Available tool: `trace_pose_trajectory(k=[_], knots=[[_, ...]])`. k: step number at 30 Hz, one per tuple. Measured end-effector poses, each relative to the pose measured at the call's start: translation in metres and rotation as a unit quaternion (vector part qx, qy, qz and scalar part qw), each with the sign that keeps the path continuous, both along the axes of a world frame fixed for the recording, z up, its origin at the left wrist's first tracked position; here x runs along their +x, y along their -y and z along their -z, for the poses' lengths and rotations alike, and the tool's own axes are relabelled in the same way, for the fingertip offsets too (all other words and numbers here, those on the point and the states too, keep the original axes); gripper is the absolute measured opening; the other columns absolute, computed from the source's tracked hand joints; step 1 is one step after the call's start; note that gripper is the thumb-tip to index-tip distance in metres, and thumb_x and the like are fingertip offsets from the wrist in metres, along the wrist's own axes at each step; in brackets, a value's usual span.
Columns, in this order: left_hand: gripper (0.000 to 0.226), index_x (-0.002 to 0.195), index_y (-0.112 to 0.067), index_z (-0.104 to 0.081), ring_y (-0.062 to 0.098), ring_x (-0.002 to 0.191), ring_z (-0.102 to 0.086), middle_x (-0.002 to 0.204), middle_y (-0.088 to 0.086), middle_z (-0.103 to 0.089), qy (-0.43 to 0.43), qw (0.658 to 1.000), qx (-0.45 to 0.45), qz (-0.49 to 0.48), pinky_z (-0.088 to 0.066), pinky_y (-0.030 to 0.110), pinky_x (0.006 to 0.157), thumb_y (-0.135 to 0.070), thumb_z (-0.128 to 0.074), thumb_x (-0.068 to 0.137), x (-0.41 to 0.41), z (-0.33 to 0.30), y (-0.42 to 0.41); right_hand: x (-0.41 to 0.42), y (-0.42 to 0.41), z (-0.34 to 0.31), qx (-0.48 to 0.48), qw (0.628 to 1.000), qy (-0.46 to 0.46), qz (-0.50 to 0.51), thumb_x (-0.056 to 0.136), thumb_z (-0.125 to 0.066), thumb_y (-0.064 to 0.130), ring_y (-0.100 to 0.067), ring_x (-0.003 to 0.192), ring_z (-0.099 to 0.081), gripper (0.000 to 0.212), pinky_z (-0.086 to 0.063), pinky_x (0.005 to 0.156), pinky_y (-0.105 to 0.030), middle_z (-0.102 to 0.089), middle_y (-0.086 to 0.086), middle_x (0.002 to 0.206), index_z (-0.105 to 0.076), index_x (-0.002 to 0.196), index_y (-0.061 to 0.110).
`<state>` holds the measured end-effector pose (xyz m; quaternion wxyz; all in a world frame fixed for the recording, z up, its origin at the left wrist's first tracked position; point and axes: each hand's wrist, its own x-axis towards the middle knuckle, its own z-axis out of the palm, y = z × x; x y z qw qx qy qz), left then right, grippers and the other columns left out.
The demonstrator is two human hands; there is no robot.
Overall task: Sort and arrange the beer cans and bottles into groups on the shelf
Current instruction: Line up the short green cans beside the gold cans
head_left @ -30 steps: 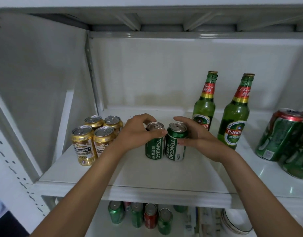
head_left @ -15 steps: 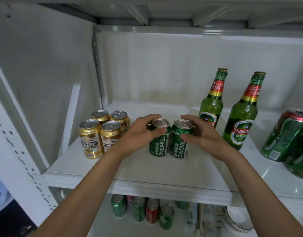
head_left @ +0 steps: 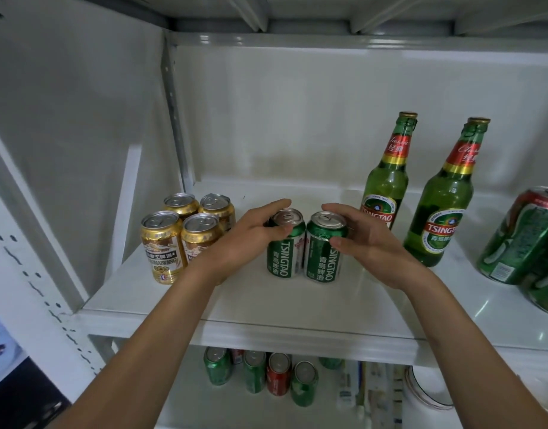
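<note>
Two green Tsingtao cans stand upright and touching at the middle of the white shelf (head_left: 297, 308). My left hand (head_left: 244, 243) wraps the left green can (head_left: 285, 258), thumb on its front and fingers behind its top. My right hand (head_left: 371, 246) holds the right green can (head_left: 322, 258) the same way. Several gold cans (head_left: 164, 243) stand in a tight cluster at the left. Two green Tsingtao bottles (head_left: 385, 184) (head_left: 442, 209) stand upright behind my right hand.
Larger green cans with red rims (head_left: 520, 239) sit at the shelf's right edge, and one looks tilted. The lower shelf holds green and red cans (head_left: 260, 373) and a white bowl (head_left: 427, 391). The cabinet wall (head_left: 81, 134) closes the left side.
Both hands stay on the two green cans, which remain side by side. The view has drifted, so everything sits a little further right and lower.
</note>
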<state>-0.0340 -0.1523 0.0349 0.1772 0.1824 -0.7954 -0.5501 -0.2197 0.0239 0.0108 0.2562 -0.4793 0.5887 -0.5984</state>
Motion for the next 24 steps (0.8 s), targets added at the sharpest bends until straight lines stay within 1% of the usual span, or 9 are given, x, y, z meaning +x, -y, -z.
trace_pose_trajectory(k=[3, 7, 11, 13, 16, 19, 20, 22, 24], knots=[[0.063, 0.148, -0.044, -0.052, 0.015, 0.146, -0.044, 0.157, -0.01, -0.05, 0.006, 1.0, 0.009, 0.004, -0.034, 0.046, 0.124, -0.036, -0.067, 0.087, -0.002, 0.0, 0.001, 0.001, -0.001, 0.002, -0.01, 1.0, 0.005, -0.001, 0.09, -0.066, -0.006, -0.017, 0.127, -0.064, 0.054, -0.054, 0.099, -0.03, -0.07, 0.002, 0.132, -0.058, 0.137, 0.021], [0.054, 0.124, -0.063, -0.062, 0.017, 0.143, -0.049, 0.151, -0.011, -0.057, -0.011, 0.998, 0.045, 0.033, -0.033, 0.048, 0.123, -0.044, -0.071, 0.074, -0.006, 0.003, 0.008, 0.004, -0.001, 0.002, -0.018, 1.0, 0.019, -0.002, 0.086, -0.07, 0.002, -0.016, 0.128, -0.063, 0.055, -0.054, 0.1, -0.03, -0.07, 0.003, 0.132, -0.059, 0.135, 0.023], [0.057, 0.132, -0.057, -0.061, 0.018, 0.141, -0.051, 0.147, -0.011, -0.06, -0.003, 0.999, 0.039, 0.033, -0.034, 0.049, 0.122, -0.044, -0.067, 0.077, -0.005, 0.004, 0.007, 0.006, -0.002, 0.003, -0.023, 0.999, 0.025, -0.001, 0.09, -0.067, -0.006, -0.02, 0.129, -0.062, 0.055, -0.053, 0.104, -0.037, -0.069, 0.0, 0.133, -0.058, 0.137, 0.021], [0.057, 0.139, -0.052, -0.057, 0.015, 0.14, -0.049, 0.148, -0.012, -0.057, -0.003, 0.999, 0.025, 0.027, -0.037, 0.042, 0.119, -0.038, -0.064, 0.085, -0.004, 0.001, -0.001, 0.009, -0.003, 0.003, -0.023, 0.999, 0.024, 0.009, 0.091, -0.068, -0.006, -0.019, 0.127, -0.063, 0.056, -0.053, 0.102, -0.038, -0.069, 0.001, 0.133, -0.057, 0.138, 0.021], [0.045, 0.146, -0.044, -0.05, 0.002, 0.135, -0.044, 0.15, -0.018, -0.05, -0.035, 0.999, -0.038, 0.018, -0.038, 0.018, 0.101, -0.033, -0.058, 0.103, 0.0, -0.007, -0.015, 0.016, -0.01, -0.002, -0.046, 0.997, 0.034, 0.044, 0.089, -0.073, 0.001, -0.02, 0.127, -0.064, 0.06, -0.054, 0.102, -0.035, -0.064, -0.006, 0.138, -0.052, 0.144, 0.017], [0.042, 0.143, -0.04, -0.053, -0.023, 0.125, -0.04, 0.146, -0.023, -0.048, -0.109, 0.984, -0.139, -0.007, -0.033, 0.007, 0.103, -0.032, -0.059, 0.103, -0.001, -0.012, -0.023, 0.022, -0.028, -0.009, -0.123, 0.983, 0.043, 0.129, 0.093, -0.065, -0.004, -0.023, 0.119, -0.067, 0.055, -0.054, 0.097, -0.027, -0.067, -0.018, 0.129, -0.048, 0.144, 0.006], [0.041, 0.142, -0.036, -0.056, -0.026, 0.124, -0.039, 0.145, -0.021, -0.05, -0.133, 0.974, -0.181, -0.016, -0.031, 0.001, 0.101, -0.028, -0.061, 0.102, -0.001, -0.013, -0.024, 0.023, -0.036, -0.011, -0.152, 0.975, 0.041, 0.156, 0.093, -0.065, -0.006, -0.026, 0.114, -0.069, 0.053, -0.054, 0.098, -0.028, -0.069, -0.022, 0.121, -0.047, 0.142, 0.002], [0.037, 0.137, -0.025, -0.061, -0.014, 0.13, -0.043, 0.142, -0.01, -0.054, -0.182, 0.948, -0.258, -0.022, -0.028, -0.001, 0.103, -0.018, -0.063, 0.101, -0.01, -0.014, -0.028, 0.022, -0.056, -0.016, -0.195, 0.958, 0.023, 0.208, 0.092, -0.066, -0.007, -0.026, 0.103, -0.071, 0.049, -0.054, 0.1, -0.032, -0.072, -0.02, 0.103, -0.049, 0.138, -0.002], [0.032, 0.131, -0.019, -0.064, -0.005, 0.131, -0.048, 0.138, -0.003, -0.057, -0.224, 0.925, -0.306, -0.014, -0.029, 0.004, 0.106, -0.012, -0.064, 0.1, -0.02, -0.018, -0.039, 0.02, -0.079, -0.022, -0.22, 0.943, -0.003, 0.251, 0.091, -0.067, -0.009, -0.024, 0.094, -0.071, 0.042, -0.054, 0.099, -0.035, -0.074, -0.009, 0.089, -0.054, 0.131, -0.002]])
